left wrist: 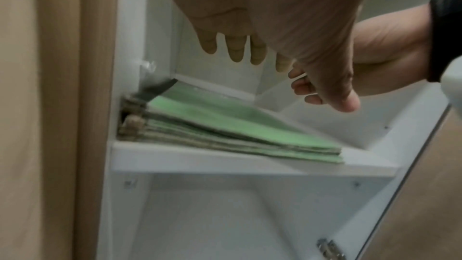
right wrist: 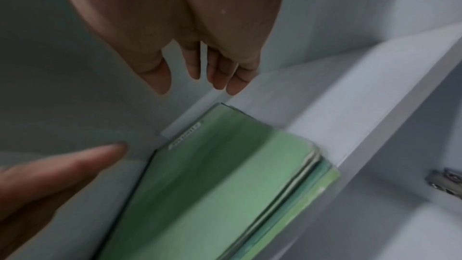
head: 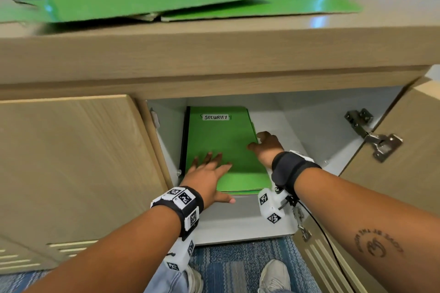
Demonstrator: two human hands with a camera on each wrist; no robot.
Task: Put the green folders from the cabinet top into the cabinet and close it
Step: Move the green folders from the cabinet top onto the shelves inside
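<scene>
A stack of green folders [head: 221, 147] is seen lying flat on the white shelf [head: 273, 126] inside the cabinet [head: 214, 54], pushed toward the shelf's left side; a label reading "SECURITY" [head: 215, 117] is carried on the top one. The left hand [head: 209, 181] is held over the near left part of the stack with fingers spread and straight, nothing being grasped; contact cannot be judged. The right hand [head: 266, 145] is placed at the stack's right edge, fingers loosely extended and released. More green folders [head: 166, 0] are left lying on the cabinet top, overlapping one another. The right door [head: 404, 173] is swung open, its hinge [head: 371, 133] exposed; the left door [head: 71, 162] is shut.
</scene>
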